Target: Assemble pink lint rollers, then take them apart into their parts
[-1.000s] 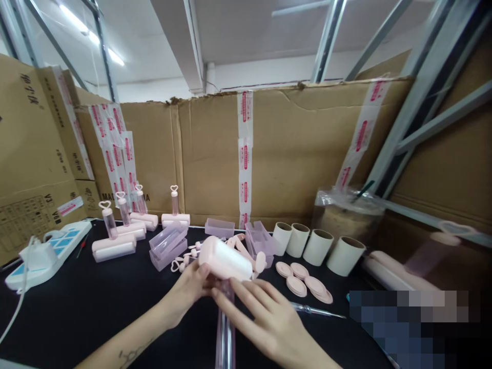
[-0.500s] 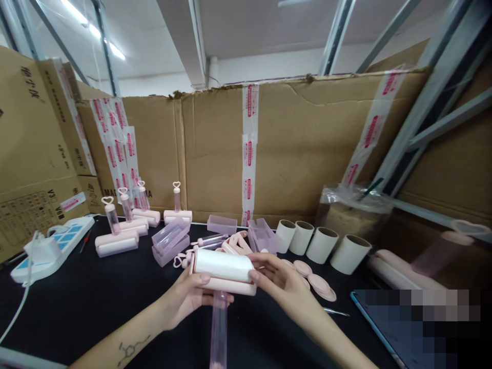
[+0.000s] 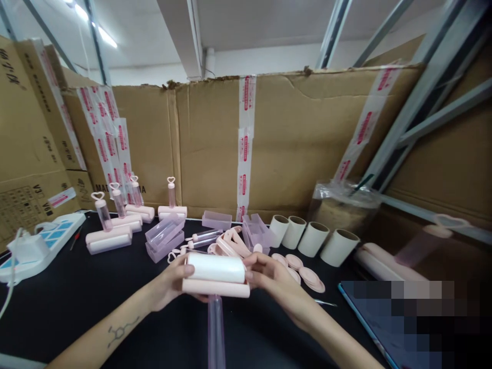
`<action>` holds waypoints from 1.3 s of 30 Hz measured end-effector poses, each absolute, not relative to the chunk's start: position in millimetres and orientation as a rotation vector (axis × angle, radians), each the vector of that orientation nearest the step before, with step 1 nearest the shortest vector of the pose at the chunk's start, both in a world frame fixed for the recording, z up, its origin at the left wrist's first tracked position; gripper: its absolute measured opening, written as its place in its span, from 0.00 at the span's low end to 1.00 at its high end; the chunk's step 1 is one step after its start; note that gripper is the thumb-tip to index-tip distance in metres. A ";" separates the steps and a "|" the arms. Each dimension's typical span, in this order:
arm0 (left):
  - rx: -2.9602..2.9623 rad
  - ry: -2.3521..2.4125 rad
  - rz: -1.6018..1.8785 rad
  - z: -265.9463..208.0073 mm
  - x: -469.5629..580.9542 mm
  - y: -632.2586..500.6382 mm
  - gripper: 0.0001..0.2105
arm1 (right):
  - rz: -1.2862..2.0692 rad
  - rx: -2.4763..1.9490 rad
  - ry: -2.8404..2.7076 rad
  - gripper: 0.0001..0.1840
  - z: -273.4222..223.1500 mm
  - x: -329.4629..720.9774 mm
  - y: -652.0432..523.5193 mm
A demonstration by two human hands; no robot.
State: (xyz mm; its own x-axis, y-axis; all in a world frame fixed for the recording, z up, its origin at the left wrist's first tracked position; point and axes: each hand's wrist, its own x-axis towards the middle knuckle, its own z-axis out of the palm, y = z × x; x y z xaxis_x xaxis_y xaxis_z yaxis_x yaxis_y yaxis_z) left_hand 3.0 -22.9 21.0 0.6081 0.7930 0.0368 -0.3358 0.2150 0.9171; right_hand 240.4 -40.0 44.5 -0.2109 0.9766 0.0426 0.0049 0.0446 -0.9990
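Note:
Between both hands is a lint roller (image 3: 217, 268), with a white roll set in a pale pink holder and a clear lilac tube handle (image 3: 216, 330) pointing down toward me. My left hand (image 3: 172, 279) is closed round the roller's left end, thumb on the roll's edge and other fingers partly hidden behind. At the right end, the fingers of my right hand (image 3: 265, 274) pinch the roll's edge. Just behind lie loose pink curved parts (image 3: 230, 242) and clear handles with heart-shaped loops (image 3: 203, 237). Pink round caps (image 3: 310, 277) lie to the right of my right hand.
Several assembled lint rollers (image 3: 109, 238) stand at the back left, near lilac covers (image 3: 165, 238) and a power strip (image 3: 49, 243). White paper rolls (image 3: 340, 247) stand at the back right before a bagged drink cup (image 3: 342, 207). A partly blurred tablet-like device (image 3: 365, 323) lies right. Cardboard (image 3: 207, 148) walls the back.
The view has shifted slightly, moving the scene left and up. The lint roller has turned to lie more level, still in both hands.

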 end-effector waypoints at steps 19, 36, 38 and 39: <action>1.641 0.789 0.594 21.8 15.8 -34.3 0.23 | 1.351 -1.117 -1.747 0.12 18.2 226.6 -42.7; 1.633 0.786 0.621 14.9 18.8 -32.2 0.23 | 1.206 -1.188 -1.823 0.12 14.2 224.9 -41.2; 1.622 0.764 0.643 14.8 19.7 -32.1 0.22 | 1.222 -1.169 -1.804 0.12 12.5 225.7 -40.4; 1.617 0.756 0.659 14.6 20.4 -32.2 0.22 | 1.222 -1.162 -1.797 0.11 12.0 226.3 -39.8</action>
